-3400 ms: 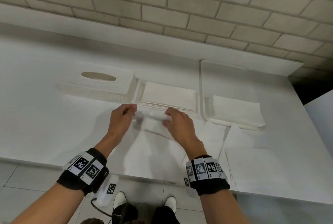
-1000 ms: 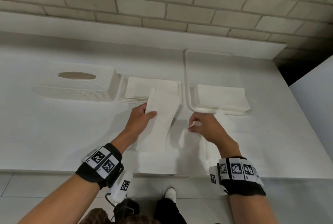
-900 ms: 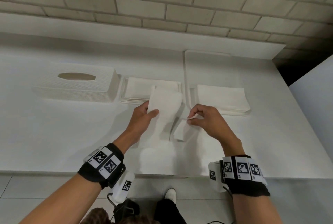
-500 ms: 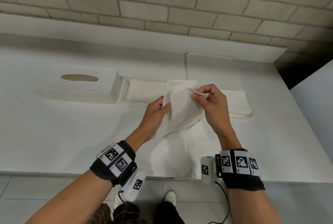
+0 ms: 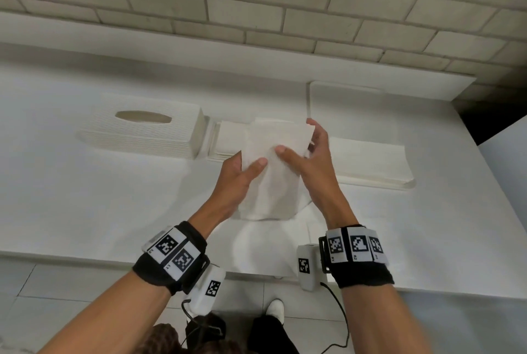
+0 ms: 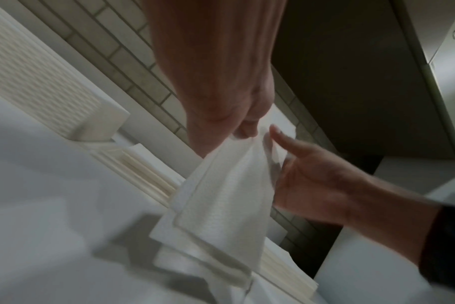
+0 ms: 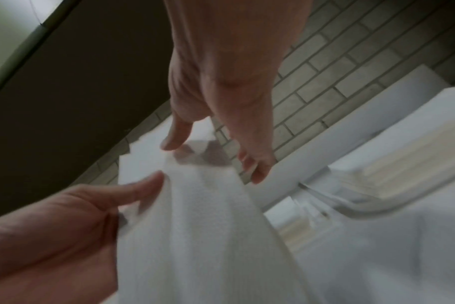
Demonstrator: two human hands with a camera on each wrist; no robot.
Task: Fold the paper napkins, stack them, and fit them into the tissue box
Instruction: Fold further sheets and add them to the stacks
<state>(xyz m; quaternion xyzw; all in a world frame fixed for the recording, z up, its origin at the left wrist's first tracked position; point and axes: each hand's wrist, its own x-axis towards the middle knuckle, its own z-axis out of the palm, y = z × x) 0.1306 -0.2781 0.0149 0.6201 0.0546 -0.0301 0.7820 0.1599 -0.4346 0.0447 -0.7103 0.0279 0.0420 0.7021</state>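
While the white surface at the near edge carries a loose unfolded sheet draped toward its lip, both hands work just above it on one paper napkin held in the air. The left hand pinches the napkin's left edge, thumb on the near face and fingers curled behind; the right hand holds the right edge the same way, thumb on top, fingers reaching behind the upper corner. The napkin hangs doubled, its lower end limp and near the sheet below.

Just beyond the hands lies the stack of folded napkins, and to its right a second stack rests on a shallow tray. Far left stands the tissue box, its oval slot facing up.

The risk, as I judge it, is a skewed fold: thin paper held only at two edges can sag or slip, so the corners may not meet. The trailing end might also catch the loose sheet and pull it off the near lip.
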